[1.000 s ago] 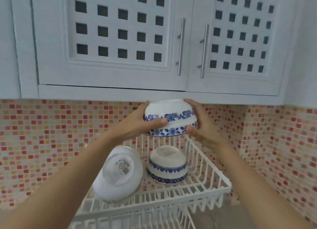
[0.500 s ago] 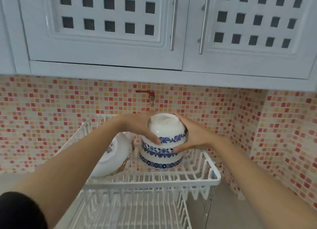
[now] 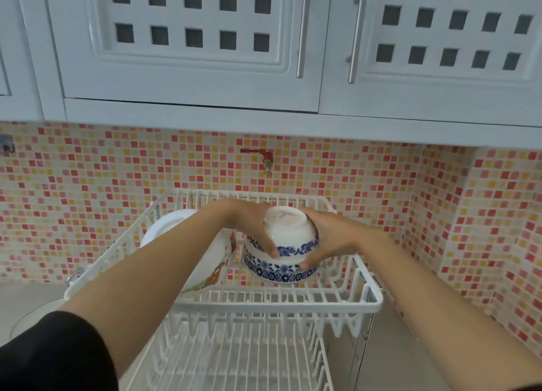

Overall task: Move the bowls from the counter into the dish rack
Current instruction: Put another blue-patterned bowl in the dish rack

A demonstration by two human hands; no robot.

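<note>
A white bowl with a blue flower band sits upside down on top of a second blue-and-white bowl in the upper tier of the white wire dish rack. My left hand grips the top bowl's left side and my right hand grips its right side. A larger white bowl leans on its side in the rack's left part, partly hidden behind my left forearm.
White wall cabinets with metal handles hang low above the rack. A red-and-orange mosaic wall closes the back and the right side, with a small red tap on it. The rack's lower tier lies below. Grey counter runs to the right.
Both hands have lowered the upside-down bowl from above the rack onto the bowl that stood in the upper tier. The camera has tilted down.
</note>
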